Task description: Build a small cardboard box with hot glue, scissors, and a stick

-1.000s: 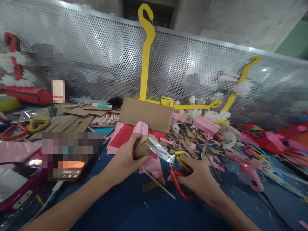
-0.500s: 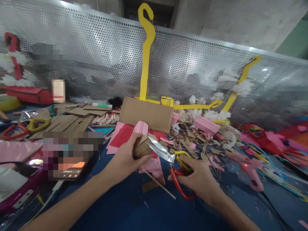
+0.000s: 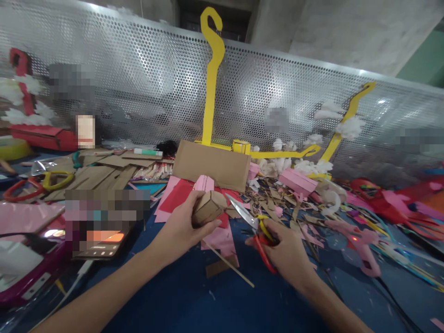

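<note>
My left hand (image 3: 189, 217) is closed round a small brown cardboard box (image 3: 208, 208), its folded end turned toward the right. In my right hand (image 3: 282, 245) is a pair of scissors (image 3: 246, 215) with one yellow and one red handle loop. Their blades look closed together, the tips just right of the cardboard box and apart from it. A small pink paper piece (image 3: 204, 183) shows right behind the box. Beneath the hands lie pink paper (image 3: 222, 240), red paper (image 3: 176, 196) and a thin wooden stick (image 3: 236, 270).
A cardboard panel (image 3: 211, 166) with a tall yellow hook shape (image 3: 210, 92) stands behind. Cardboard scraps (image 3: 270, 199) litter the middle right. A pink glue gun (image 3: 360, 240) with a lit red light lies at right. A phone (image 3: 104, 238), cardboard strips (image 3: 93, 180) and other scissors (image 3: 57, 180) lie at left.
The scissors have drawn back to the right, off the cardboard box, and their handles have come closer together. My left hand keeps the box in nearly the same spot.
</note>
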The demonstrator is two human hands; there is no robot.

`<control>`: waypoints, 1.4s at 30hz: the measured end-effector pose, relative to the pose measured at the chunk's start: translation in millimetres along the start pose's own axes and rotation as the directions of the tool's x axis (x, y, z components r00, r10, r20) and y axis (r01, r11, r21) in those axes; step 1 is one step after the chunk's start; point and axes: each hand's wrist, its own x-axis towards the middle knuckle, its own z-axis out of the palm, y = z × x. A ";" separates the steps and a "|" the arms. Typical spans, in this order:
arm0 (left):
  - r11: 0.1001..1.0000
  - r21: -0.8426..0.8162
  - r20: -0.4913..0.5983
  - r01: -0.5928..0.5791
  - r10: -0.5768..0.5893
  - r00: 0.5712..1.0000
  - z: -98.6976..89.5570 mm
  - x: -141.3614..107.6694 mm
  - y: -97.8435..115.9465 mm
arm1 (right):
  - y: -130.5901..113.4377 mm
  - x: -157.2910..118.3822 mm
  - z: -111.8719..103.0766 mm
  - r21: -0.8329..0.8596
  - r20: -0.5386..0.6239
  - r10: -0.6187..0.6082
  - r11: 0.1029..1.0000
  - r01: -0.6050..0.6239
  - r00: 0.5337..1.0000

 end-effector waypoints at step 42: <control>0.528 -0.768 0.178 0.363 -0.369 0.912 1.2 2.4 -6.4 | -3.1 7.3 0.2 -0.090 -0.014 -0.028 0.996 0.027 0.999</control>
